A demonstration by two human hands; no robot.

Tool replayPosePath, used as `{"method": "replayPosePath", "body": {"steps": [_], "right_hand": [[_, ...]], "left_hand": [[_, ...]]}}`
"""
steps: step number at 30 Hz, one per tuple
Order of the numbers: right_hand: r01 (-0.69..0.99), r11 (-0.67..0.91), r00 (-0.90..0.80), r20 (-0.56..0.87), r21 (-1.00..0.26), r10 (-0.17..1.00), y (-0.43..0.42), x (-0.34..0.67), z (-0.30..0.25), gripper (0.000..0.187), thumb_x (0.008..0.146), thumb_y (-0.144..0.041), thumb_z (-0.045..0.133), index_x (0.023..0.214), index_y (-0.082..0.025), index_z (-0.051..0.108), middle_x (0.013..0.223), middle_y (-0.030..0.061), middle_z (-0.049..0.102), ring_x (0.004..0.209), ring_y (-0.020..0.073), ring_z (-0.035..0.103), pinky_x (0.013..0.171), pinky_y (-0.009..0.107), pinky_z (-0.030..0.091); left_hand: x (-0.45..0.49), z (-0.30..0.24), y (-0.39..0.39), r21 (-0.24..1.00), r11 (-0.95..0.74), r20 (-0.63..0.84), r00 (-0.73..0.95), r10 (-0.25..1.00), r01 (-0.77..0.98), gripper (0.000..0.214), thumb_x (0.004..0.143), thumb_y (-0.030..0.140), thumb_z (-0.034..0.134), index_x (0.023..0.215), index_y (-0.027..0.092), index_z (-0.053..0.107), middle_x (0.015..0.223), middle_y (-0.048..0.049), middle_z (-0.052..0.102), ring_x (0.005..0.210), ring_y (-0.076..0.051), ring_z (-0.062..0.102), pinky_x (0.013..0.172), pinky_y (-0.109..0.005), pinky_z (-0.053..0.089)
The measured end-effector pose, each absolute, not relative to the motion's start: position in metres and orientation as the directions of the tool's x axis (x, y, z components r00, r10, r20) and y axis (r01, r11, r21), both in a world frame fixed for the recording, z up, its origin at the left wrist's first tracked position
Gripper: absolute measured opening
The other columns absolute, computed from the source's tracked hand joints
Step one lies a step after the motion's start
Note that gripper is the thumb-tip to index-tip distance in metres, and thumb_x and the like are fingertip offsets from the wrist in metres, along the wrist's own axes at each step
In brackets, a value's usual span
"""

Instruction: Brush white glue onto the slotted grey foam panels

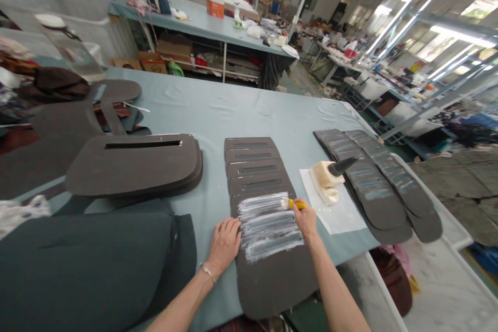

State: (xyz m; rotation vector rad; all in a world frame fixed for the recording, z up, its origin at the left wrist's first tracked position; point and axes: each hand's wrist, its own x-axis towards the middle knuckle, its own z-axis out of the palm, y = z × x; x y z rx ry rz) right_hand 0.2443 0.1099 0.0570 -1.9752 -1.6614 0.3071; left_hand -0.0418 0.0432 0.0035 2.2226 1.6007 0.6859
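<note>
A row of overlapping dark grey cut panels [257, 166] lies on the table in front of me. The nearest panel [272, 275] carries wet white glue streaks [268, 223]. My right hand [306, 219] is closed on a yellow-handled brush [292, 204], whose bristles touch the glue at the panel's right edge. My left hand [224, 244] rests flat, fingers out, on the table at the panel's left edge, touching it.
A cream glue pot [326, 180] with a dark cone-shaped tip stands on white paper [340, 212] to the right. Beyond it lie two rows of glued panels [373, 181]. Stacked slotted dark panels [136, 163] and dark fabric [85, 264] lie left. A person stands far back.
</note>
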Motion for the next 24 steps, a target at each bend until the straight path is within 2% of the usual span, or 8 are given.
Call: {"method": "replayPosePath", "body": {"steps": [4,8,10,13,15,18,20,24], "right_hand": [[0.839,-0.198,0.352,0.229,-0.507,0.908,0.115,0.267,0.066,0.033,0.081,-0.046,0.044,0.081,-0.018,0.063,0.067,0.0031,0.060,0.060,0.0157,0.051,0.061,0.026,0.036],[0.743,-0.004,0.140,0.150,-0.670,0.979,0.102,0.222,0.066,0.027,0.082,-0.041,0.047,0.085,-0.019,0.062,0.073,0.0026,0.062,0.062,0.0146,0.053,0.062,0.025,0.038],[0.715,-0.009,0.110,0.101,-0.699,0.989,0.098,0.211,0.064,0.024,0.081,-0.039,0.048,0.083,-0.019,0.062,0.071,0.0017,0.062,0.061,0.0147,0.053,0.062,0.025,0.038],[0.754,-0.162,0.325,0.148,-0.637,0.934,0.099,0.207,0.062,0.024,0.080,-0.040,0.048,0.079,-0.019,0.061,0.063,0.0008,0.058,0.058,0.0155,0.051,0.062,0.026,0.038],[0.747,-0.173,0.368,0.182,-0.642,0.912,0.097,0.196,0.061,0.025,0.081,-0.040,0.048,0.080,-0.019,0.061,0.063,0.0007,0.058,0.057,0.0155,0.050,0.061,0.026,0.038],[0.672,-0.018,0.157,0.119,-0.740,0.980,0.088,0.170,0.056,0.025,0.081,-0.040,0.048,0.083,-0.020,0.062,0.066,0.0003,0.060,0.057,0.0144,0.051,0.059,0.025,0.039],[0.634,0.007,0.081,0.076,-0.773,0.994,0.083,0.167,0.051,0.026,0.081,-0.042,0.049,0.083,-0.020,0.062,0.065,-0.0001,0.060,0.056,0.0141,0.051,0.058,0.024,0.039],[0.639,-0.190,0.365,0.077,-0.745,0.928,0.083,0.225,0.048,0.035,0.076,-0.050,0.050,0.083,-0.018,0.063,0.062,0.0010,0.060,0.056,0.0163,0.052,0.059,0.027,0.040]], "left_hand": [[-0.040,0.005,0.044,0.498,-0.325,0.203,0.256,0.945,0.804,0.028,0.086,0.016,0.043,0.111,0.021,0.054,0.114,-0.0081,0.057,0.112,-0.024,0.047,0.097,-0.042,0.034],[-0.040,0.006,0.043,0.491,-0.313,0.198,0.246,0.949,0.813,0.027,0.086,0.017,0.043,0.111,0.021,0.053,0.114,-0.0077,0.057,0.112,-0.024,0.047,0.096,-0.041,0.034],[-0.039,0.007,0.042,0.492,-0.308,0.191,0.244,0.951,0.814,0.027,0.086,0.017,0.043,0.111,0.021,0.053,0.114,-0.0075,0.057,0.112,-0.024,0.046,0.096,-0.041,0.034],[-0.038,0.008,0.042,0.494,-0.298,0.181,0.239,0.954,0.817,0.027,0.085,0.017,0.045,0.110,0.021,0.053,0.113,-0.0076,0.057,0.112,-0.024,0.046,0.096,-0.041,0.034],[-0.037,0.008,0.042,0.494,-0.290,0.177,0.232,0.956,0.820,0.027,0.085,0.017,0.045,0.110,0.021,0.053,0.114,-0.0077,0.056,0.112,-0.025,0.046,0.096,-0.041,0.034],[-0.037,0.008,0.042,0.494,-0.284,0.169,0.230,0.958,0.822,0.027,0.085,0.017,0.044,0.110,0.021,0.053,0.114,-0.0074,0.056,0.113,-0.024,0.046,0.096,-0.041,0.034],[-0.036,0.008,0.042,0.498,-0.282,0.169,0.227,0.959,0.820,0.026,0.085,0.017,0.043,0.110,0.021,0.053,0.114,-0.0074,0.056,0.113,-0.024,0.046,0.096,-0.041,0.034],[-0.036,0.008,0.040,0.529,-0.267,0.171,0.207,0.963,0.806,0.027,0.085,0.017,0.044,0.110,0.022,0.053,0.114,-0.0076,0.056,0.113,-0.025,0.046,0.096,-0.041,0.033]]}}
